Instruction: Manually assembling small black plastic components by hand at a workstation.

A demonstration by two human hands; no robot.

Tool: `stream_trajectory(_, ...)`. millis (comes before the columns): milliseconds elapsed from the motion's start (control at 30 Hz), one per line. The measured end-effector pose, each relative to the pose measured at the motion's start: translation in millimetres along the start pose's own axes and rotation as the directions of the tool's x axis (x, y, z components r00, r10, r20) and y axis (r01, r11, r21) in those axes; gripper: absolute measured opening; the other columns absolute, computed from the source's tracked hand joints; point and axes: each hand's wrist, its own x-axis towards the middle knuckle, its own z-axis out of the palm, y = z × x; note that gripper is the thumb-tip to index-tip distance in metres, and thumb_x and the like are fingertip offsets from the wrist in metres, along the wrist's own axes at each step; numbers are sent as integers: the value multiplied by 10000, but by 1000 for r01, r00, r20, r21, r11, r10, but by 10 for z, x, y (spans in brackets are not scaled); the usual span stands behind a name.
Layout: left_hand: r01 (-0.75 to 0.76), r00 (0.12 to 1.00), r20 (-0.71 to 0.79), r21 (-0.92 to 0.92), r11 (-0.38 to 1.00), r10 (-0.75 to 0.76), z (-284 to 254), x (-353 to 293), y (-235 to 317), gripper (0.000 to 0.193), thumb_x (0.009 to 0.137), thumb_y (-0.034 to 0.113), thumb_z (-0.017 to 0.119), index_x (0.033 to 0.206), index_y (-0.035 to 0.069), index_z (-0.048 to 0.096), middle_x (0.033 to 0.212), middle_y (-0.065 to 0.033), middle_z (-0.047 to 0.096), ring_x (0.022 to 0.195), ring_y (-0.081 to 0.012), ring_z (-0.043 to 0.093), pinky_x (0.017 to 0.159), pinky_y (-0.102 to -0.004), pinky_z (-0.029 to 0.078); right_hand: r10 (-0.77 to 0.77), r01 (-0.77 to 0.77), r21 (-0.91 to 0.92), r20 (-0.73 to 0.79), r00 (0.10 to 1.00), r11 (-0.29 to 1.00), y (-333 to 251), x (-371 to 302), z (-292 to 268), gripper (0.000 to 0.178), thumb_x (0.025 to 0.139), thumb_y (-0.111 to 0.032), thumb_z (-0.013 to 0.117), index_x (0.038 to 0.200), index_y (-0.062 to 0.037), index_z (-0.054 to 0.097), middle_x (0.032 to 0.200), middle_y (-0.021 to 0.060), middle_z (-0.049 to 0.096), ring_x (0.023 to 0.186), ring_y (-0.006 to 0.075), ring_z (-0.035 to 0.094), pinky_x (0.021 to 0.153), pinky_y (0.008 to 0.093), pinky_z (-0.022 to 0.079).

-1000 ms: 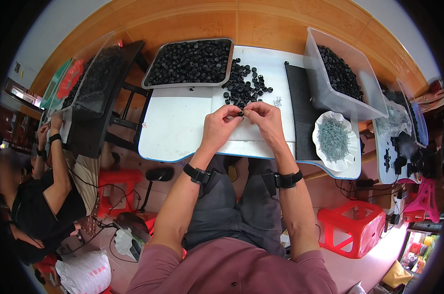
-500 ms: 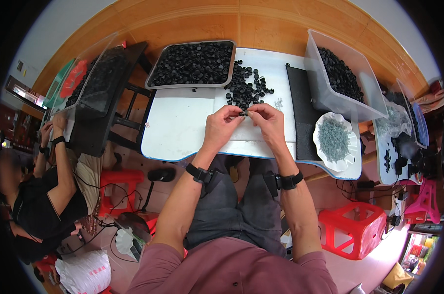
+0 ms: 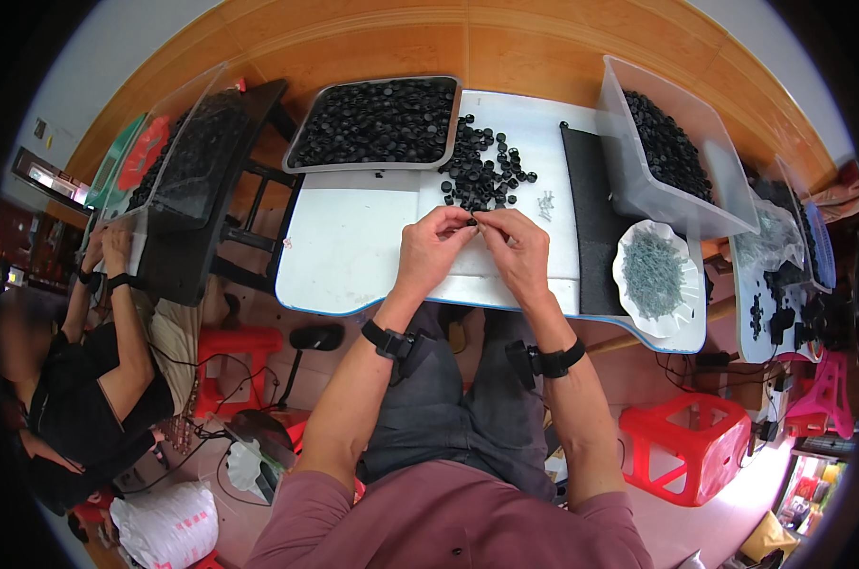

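My left hand pinches a small black round part between thumb and fingertips, above the near middle of the white table. My right hand meets it there, its thumb and forefinger closed at the same part. Whether a tiny piece sits in the right fingertips is hidden. Just beyond both hands lies a loose heap of black round caps. A few small pale pins lie to the right of the heap.
A metal tray full of black caps stands at the back left. On the right are a black mat, a clear plastic bin of black parts and a white fluted bowl of grey-green pins. Another person's hands work far left.
My right fingertips have come in closer to the left ones at the black part. The whole view has shifted slightly.
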Motion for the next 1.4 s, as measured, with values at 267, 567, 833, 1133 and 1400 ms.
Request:
stream_trajectory(267, 24, 999, 22, -23, 999, -24, -8, 3, 27, 199, 906, 21, 753, 1097, -5, 700, 985, -70, 766, 916, -114, 718, 837, -266, 566, 3, -3, 22, 4, 1000, 1000, -34, 6, 4, 172, 890, 32, 683, 1038, -8, 762, 930, 101, 726, 756, 177, 679, 661, 276, 532)
stream_trajectory(567, 5, 1000, 11, -69, 998, -4, -29, 10, 52, 224, 937, 52, 725, 1144, -4, 659, 998, -78, 765, 938, -110, 710, 848, -261, 547, -2, 2, 10, 47, 999, 1000, -49, 0, -7, 276, 845, 73, 682, 1085, -46, 749, 997, 79, 719, 770, 156, 665, 635, 264, 518)
stream_trajectory(833, 40, 998, 46, -98, 994, -36, -19, 13, 15, 182, 962, 137, 721, 1053, -20, 718, 899, -100, 786, 825, -130, 736, 764, -257, 564, -82, 84, -42, 40, 996, 996, -39, 5, 1, 233, 833, 60, 716, 1049, -30, 719, 984, 91, 710, 755, 179, 669, 611, 277, 521)
stream_trajectory(1133, -30, 1000, -1, -145, 989, 30, -2, 7, 2, 174, 976, 114, 694, 1089, -9, 743, 1003, -104, 784, 906, -131, 724, 781, -272, 565, 101, -104, 67, 47, 994, 992, 22, -19, -31, 158, 858, -13, 754, 1013, -37, 731, 900, 41, 721, 732, 89, 636, 604, 232, 476)
stream_trajectory(1400, -50, 999, 1, -110, 993, 51, -14, 5, -56, 150, 950, 69, 722, 1079, -3, 746, 988, -87, 784, 887, -135, 737, 790, -268, 576, 312, -336, 276, 128, 942, 901, 60, -18, -35, 139, 910, -31, 731, 1046, -3, 729, 882, 5, 709, 747, 45, 608, 649, 207, 482)
